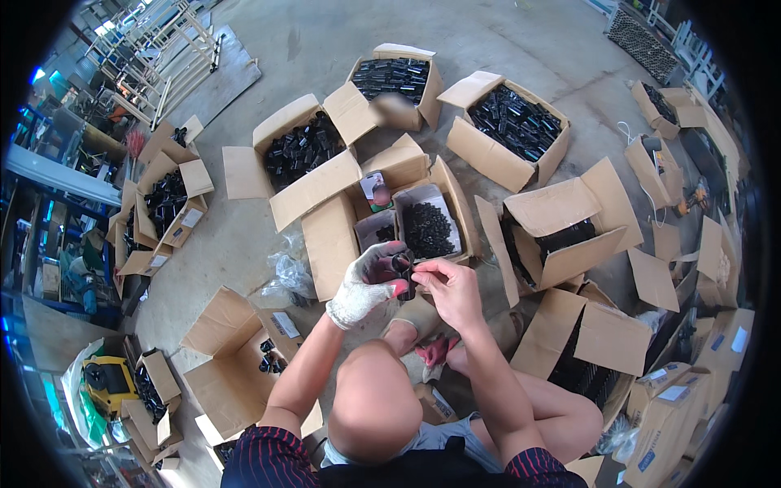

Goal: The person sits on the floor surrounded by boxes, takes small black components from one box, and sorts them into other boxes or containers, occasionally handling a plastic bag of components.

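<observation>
Head view: the black part (406,286) was located between both hands, at the near edge of the central carton (327,254). The gloved left hand (362,286) gripped it with thumb and fingers curled around its side. The bare right hand (454,297) had its thumb and forefinger closed on the opposite side; whether a smaller piece lay between them could not be told.

Risk 1: the glove fabric could have let the smooth-looking part rotate or slip if the right hand pushed harder than the left hand braced.
Risk 2: a small piece, if released off-line, could have dropped to the floor (529,45) or among the small black pieces (428,230) in the inner box.
Risk 3: the left fingers partly covered the part, so misalignment could have gone unnoticed.

Surroundings: the left-hand carton (218,389) contained a few black parts. A clear plastic bag (290,275) lay beside the central carton. A loose glove (437,350) lay near the feet. Obstructions: the raised left knee (378,398) and the open flaps of the right-hand carton (561,203) restricted sideways arm movement.
</observation>
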Action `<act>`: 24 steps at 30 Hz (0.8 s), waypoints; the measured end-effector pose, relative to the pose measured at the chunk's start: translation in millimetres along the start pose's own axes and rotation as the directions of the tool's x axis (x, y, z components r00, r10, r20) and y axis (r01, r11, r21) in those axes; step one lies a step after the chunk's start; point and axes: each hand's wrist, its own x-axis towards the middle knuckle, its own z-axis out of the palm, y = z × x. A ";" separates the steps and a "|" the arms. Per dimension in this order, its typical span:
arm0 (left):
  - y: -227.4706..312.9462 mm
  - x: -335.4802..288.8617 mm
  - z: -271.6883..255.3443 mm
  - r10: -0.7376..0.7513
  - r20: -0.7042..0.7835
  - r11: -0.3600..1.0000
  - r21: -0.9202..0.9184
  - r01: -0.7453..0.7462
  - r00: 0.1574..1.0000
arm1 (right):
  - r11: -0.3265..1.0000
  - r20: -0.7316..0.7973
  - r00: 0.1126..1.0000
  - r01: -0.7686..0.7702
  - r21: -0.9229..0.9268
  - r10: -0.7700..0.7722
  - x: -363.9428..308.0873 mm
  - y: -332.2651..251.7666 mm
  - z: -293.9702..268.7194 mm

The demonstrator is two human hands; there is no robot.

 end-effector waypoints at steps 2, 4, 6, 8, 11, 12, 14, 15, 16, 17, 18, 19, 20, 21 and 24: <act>4.8 -0.5 3.2 -0.013 0.021 0.999 0.046 0.012 1.000 | 0.986 -0.034 0.994 -0.093 0.141 0.099 -7.1 7.4 2.3; 6.8 2.8 8.2 -0.011 0.034 0.997 0.079 0.008 0.999 | 0.987 -0.103 0.992 -0.059 0.151 0.075 -11.1 11.8 2.6; 8.6 11.4 18.4 0.008 0.039 0.995 0.099 -0.012 0.999 | 0.977 -0.209 0.977 0.014 0.214 0.032 -12.5 22.5 6.0; 9.3 25.3 25.1 0.165 0.056 0.889 0.424 -0.173 0.985 | 0.951 -0.243 0.961 -0.052 0.304 0.130 -10.9 27.5 12.3; 3.5 50.8 33.1 0.289 0.153 0.494 0.822 -0.284 0.945 | 0.910 -0.250 0.947 -0.085 0.406 0.200 4.1 57.1 10.5; -2.6 58.2 32.1 0.318 0.160 0.510 0.802 -0.311 0.934 | 0.897 -0.245 0.947 -0.084 0.435 0.208 11.3 70.4 7.9; -19.3 68.0 21.5 0.374 0.150 0.538 0.769 -0.346 0.915 | 0.863 -0.198 0.938 -0.162 0.479 0.286 23.0 83.5 5.6; -22.9 70.6 14.6 0.132 0.031 0.801 0.585 -0.125 0.991 | 0.832 -0.170 0.926 -0.210 0.513 0.338 27.7 87.5 3.9; -34.7 76.4 1.9 0.035 0.001 0.896 0.443 -0.032 0.999 | 0.798 -0.137 0.910 -0.261 0.543 0.391 31.2 88.4 2.4; -45.6 81.8 -7.5 -0.023 -0.022 0.950 0.311 0.028 1.000 | 0.805 -0.115 0.885 -0.348 0.480 0.451 35.2 88.0 1.3; -55.3 87.1 -16.1 -0.081 -0.039 0.982 0.170 0.086 0.996 | 0.800 -0.091 0.880 -0.377 0.467 0.467 40.8 95.2 1.5; -70.4 92.5 -24.8 -0.128 -0.027 0.970 0.206 0.130 0.991 | 0.793 -0.071 0.869 -0.411 0.450 0.490 43.2 105.6 1.0; -84.1 99.2 -35.0 -0.169 -0.015 0.955 0.246 0.168 0.985 | 0.786 -0.048 0.860 -0.440 0.434 0.508 47.1 115.8 1.3; -95.6 104.0 -43.7 -0.210 -0.007 0.937 0.284 0.203 0.978 | 0.777 0.021 0.871 -0.449 0.441 0.491 51.6 129.5 -0.7; -120.8 95.4 -56.7 -0.318 0.002 0.942 -0.115 0.316 0.948 | 0.793 0.042 0.859 -0.488 0.366 0.510 62.9 141.7 14.1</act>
